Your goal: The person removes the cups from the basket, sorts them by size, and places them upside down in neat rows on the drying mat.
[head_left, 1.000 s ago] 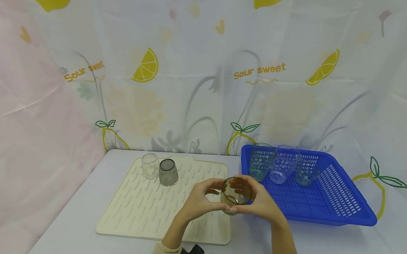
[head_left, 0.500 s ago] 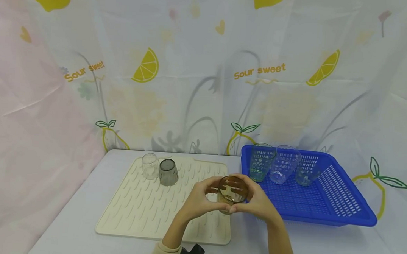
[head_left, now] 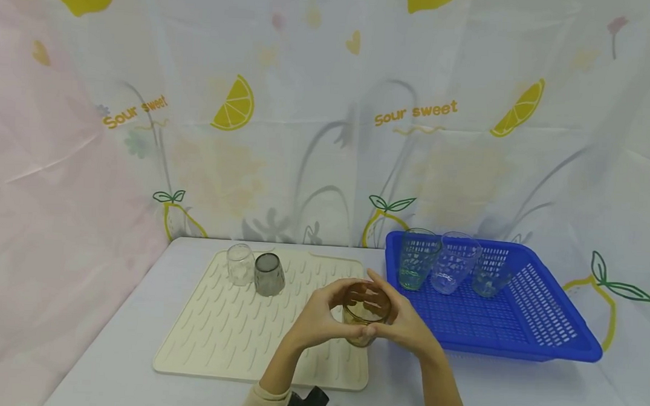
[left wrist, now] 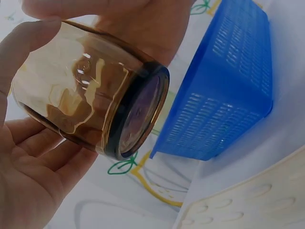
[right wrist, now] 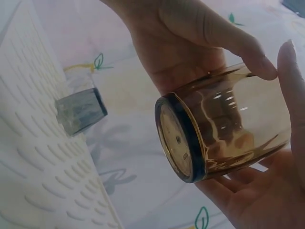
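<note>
An amber drinking glass [head_left: 354, 319] is held mouth up between my two hands, over the right edge of the cream drying mat [head_left: 215, 337]. My left hand [head_left: 317, 318] grips its left side, thumb in front and fingers behind. The right hand [head_left: 409, 328] grips the other side, its index finger raised near the rim; the thumbs meet at the front. In the left wrist view, the thick glass base [left wrist: 143, 114] points toward the mat. A clear glass [head_left: 239, 266] and a grey glass [head_left: 269, 276] stand upside down at the mat's back left.
To the right sits a blue plastic basket [head_left: 514, 350]. Inside it stand a greenish glass [head_left: 417, 261], a clear glass [head_left: 453, 266] and another glass [head_left: 487, 280] leaning toward the back. A lemon-print cloth [head_left: 305, 166] hangs behind the white table [head_left: 112, 345].
Both hands have shifted the amber glass a little to the left, away from the basket. The right index finger has lifted from the glass. The other glasses have not moved.
</note>
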Demonstrator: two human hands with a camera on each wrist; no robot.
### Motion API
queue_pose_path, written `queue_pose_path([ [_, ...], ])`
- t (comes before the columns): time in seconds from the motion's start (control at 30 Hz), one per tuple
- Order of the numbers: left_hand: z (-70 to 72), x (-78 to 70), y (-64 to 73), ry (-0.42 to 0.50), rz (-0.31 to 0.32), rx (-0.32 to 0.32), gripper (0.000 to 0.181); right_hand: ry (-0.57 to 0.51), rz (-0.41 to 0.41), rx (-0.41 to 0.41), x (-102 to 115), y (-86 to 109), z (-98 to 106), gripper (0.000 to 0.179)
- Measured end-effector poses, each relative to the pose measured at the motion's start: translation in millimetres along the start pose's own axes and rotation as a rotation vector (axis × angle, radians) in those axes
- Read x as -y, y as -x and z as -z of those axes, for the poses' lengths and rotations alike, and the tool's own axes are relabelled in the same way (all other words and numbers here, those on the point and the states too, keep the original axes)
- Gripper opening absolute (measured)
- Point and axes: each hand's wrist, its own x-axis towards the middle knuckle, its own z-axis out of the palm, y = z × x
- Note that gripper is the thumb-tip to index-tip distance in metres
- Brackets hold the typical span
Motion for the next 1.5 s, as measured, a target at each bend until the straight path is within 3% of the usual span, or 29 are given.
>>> queue_pose_path([
  [0.23, 4.4, -5.8, -1.1, -0.050, -0.025, -0.025, 0.067, -0.056, -0.050, -0.002, -4, 1.6, -3, 0.098],
  [0.43, 6.5, -8.7, -2.6, -0.041, -0.023, -0.046, 0.069, -0.070, -0.085, 0.047, -17, 2.4, -6, 0.073],
  [0.57, 7.3, -9.5, -3.5, -0.012, -0.029, -0.048, 0.069, -0.133, -0.126, 0.065, -26, 3.4, -9, 0.065],
  [0.87, 9.6, -8.5, -2.3, 0.073, -0.045, -0.033, 0.071, -0.334, -0.053, 0.095, -36, 4.3, -15, 0.055],
  [1.17, 21.9, -7.4, 6.1, 0.053, -0.042, 0.011, 0.071, -0.378, -0.092, -0.001, -25, 15.4, -7, 0.047],
  [1.5, 26.8, -7.4, 12.8, -0.011, 0.068, 0.003, 0.071, -0.296, -0.110, -0.087, -4, 17.6, 4, 0.046],
])
